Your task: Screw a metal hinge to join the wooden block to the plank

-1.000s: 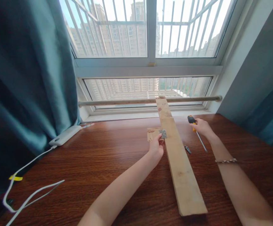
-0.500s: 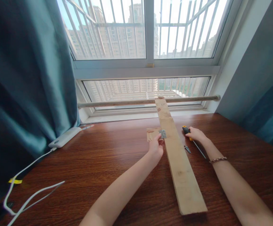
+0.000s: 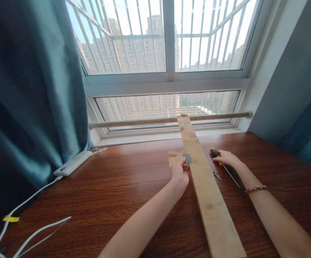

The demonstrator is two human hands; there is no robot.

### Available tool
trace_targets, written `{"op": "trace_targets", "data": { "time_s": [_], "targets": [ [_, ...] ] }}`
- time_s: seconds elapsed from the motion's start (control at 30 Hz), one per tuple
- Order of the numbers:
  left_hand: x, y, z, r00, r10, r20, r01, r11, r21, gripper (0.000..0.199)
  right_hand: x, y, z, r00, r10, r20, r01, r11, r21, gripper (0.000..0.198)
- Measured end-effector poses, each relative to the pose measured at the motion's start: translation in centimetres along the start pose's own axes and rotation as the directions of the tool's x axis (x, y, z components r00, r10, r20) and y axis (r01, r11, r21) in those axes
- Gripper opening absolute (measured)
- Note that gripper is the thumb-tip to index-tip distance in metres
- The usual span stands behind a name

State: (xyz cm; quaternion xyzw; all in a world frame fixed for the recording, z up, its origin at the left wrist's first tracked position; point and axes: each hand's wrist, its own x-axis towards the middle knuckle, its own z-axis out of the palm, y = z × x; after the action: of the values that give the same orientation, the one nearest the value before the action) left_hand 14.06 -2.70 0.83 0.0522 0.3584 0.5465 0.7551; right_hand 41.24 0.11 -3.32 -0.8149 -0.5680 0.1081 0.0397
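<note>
Pale raw-wood plank (image 3: 206, 179) is laid on the table (image 3: 104, 193), long axis running from the near edge to the window rail (image 3: 144, 121). Left of the plank, the hinge (image 3: 187, 158) is pinched by the left hand (image 3: 180, 175). Right of it, the screwdriver (image 3: 222, 165), tip nearward, is covered by the right hand (image 3: 226, 157); grasp cannot be told.

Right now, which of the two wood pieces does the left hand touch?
The small block, left of the hinge; the left hand rests against it, not on the long plank.
</note>
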Motion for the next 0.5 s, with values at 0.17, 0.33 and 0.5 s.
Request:
{"op": "trace_targets", "data": {
  "time_s": [0.17, 0.33, 0.5],
  "targets": [
    [0.3, -0.2, -0.1, 1.0, 0.013, -0.003, -0.013, 1.0, 0.012, 0.013, -0.8, 0.0, -1.2, 0.999, 0.032, -0.011, -0.032, 0.999, -0.031, 0.066],
    [0.3, -0.1, -0.1, 1.0, 0.02, 0.005, -0.02, 0.999, 0.033, 0.013, -2.8, -2.4, -3.9, 0.999, 0.017, -0.032, -0.018, 0.999, -0.035, 0.041],
    [-0.1, 0.0, 0.1, 1.0, 0.019, 0.007, -0.019, 0.999, 0.05, 0.014, -4.3, -6.0, -3.1, 0.976, -0.099, 0.196, 0.094, 0.995, 0.036, 0.011]
  ]
}}
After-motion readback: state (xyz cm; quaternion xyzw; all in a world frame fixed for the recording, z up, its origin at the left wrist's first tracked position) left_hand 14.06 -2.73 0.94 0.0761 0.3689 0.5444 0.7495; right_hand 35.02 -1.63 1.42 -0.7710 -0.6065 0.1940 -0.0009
